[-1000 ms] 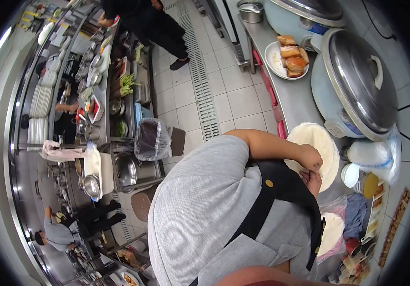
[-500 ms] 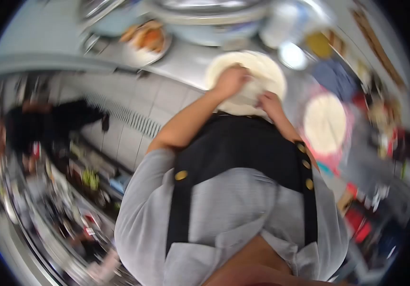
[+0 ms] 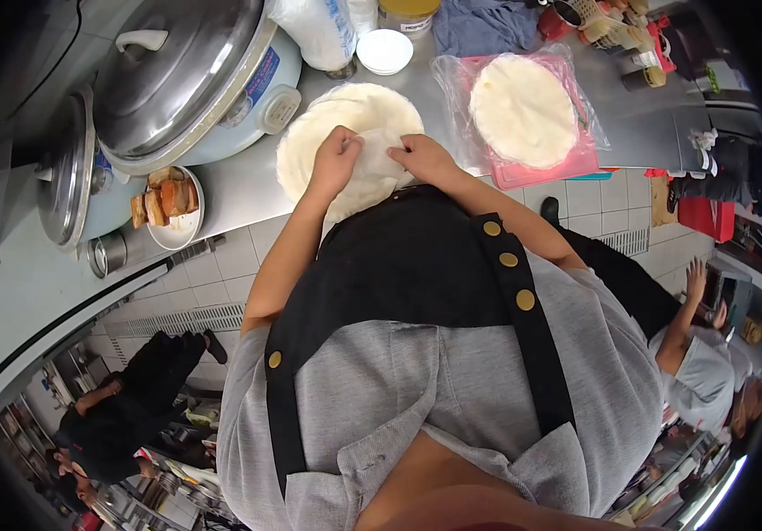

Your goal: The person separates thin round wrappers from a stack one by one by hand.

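A pile of thin, pale round sheets (image 3: 310, 133) lies on the steel counter in front of my body. Over it, a thin translucent sheet (image 3: 377, 157) is pinched between my two hands. My left hand (image 3: 337, 157) is closed on its left edge, and my right hand (image 3: 423, 159) is closed on its right edge. To the right, another pale round sheet (image 3: 524, 111) rests on clear plastic over a pink board (image 3: 545, 177).
Large lidded cookers (image 3: 182, 80) stand at the left, by a plate of browned blocks (image 3: 169, 208). A white bowl (image 3: 384, 51), yellow-lidded jar (image 3: 409, 12) and blue-grey cloth (image 3: 487, 25) are behind. Other people (image 3: 704, 363) stand at lower right and lower left.
The view has swung round to the right, so the pink board now shows fully. Both hands, bent close together over the pile at first, are now apart with the thin sheet between them.
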